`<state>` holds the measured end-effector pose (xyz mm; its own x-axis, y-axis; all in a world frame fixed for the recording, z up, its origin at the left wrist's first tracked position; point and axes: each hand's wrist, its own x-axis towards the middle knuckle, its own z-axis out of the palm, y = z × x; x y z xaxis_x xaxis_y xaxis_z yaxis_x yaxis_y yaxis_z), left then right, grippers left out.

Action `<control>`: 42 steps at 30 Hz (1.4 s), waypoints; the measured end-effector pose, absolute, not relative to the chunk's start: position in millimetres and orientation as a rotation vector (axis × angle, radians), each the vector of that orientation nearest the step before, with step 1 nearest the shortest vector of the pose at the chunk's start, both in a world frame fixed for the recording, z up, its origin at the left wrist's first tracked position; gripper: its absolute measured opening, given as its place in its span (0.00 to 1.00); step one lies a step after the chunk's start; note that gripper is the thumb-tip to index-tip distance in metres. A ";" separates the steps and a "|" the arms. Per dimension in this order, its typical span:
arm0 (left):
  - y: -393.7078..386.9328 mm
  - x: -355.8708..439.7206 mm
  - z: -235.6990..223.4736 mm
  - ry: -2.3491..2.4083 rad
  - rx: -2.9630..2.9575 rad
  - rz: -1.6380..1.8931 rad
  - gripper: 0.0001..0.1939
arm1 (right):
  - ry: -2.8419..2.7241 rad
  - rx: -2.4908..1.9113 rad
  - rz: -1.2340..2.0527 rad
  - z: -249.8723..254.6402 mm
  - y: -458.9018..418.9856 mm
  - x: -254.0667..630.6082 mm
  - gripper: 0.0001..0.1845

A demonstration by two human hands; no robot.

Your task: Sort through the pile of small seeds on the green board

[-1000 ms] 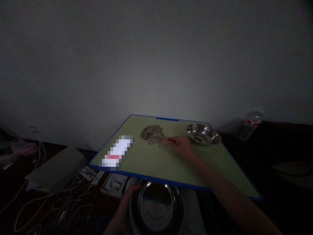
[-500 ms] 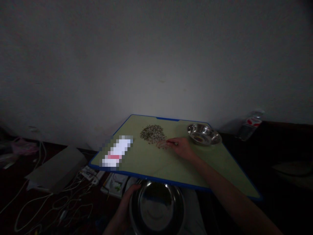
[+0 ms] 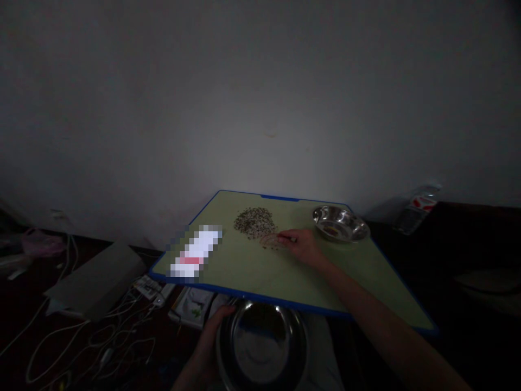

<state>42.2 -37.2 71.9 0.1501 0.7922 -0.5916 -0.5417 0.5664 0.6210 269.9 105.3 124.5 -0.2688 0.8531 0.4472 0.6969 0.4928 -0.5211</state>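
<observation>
My left hand [image 3: 211, 339] grips the left rim of a shiny metal bowl [image 3: 260, 347] below the table's front edge, its thumb over the rim. On the pale green tabletop, my right hand [image 3: 299, 244] is closed, fingers pinched around a thin, see-through curved piece [image 3: 269, 240] whose kind I cannot make out. That piece lies at the near right edge of a spread pile of small dark and pale grains [image 3: 254, 221]. A second metal bowl [image 3: 341, 224] stands to the right, beyond my right hand, with something small and brownish on its bottom.
The folding table [image 3: 244, 271] has a blue rim and stands against a grey wall. A blurred-out bright white object [image 3: 195, 254] lies on its left. Cables [image 3: 108, 347] and a grey box [image 3: 97, 279] are at lower left. A plastic bottle [image 3: 419, 209] leans at right.
Almost nothing differs. The view has shifted very slightly; both hands keep their places and their holds.
</observation>
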 end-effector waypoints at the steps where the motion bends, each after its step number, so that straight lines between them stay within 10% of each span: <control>1: -36.9 41.9 70.7 1.027 0.286 0.966 0.09 | -2.050 -1.274 0.285 124.1 105.5 269.6 0.12; 42: -39.7 43.1 74.3 1.015 0.304 0.961 0.08 | -2.078 -1.286 0.293 132.5 96.4 260.9 0.12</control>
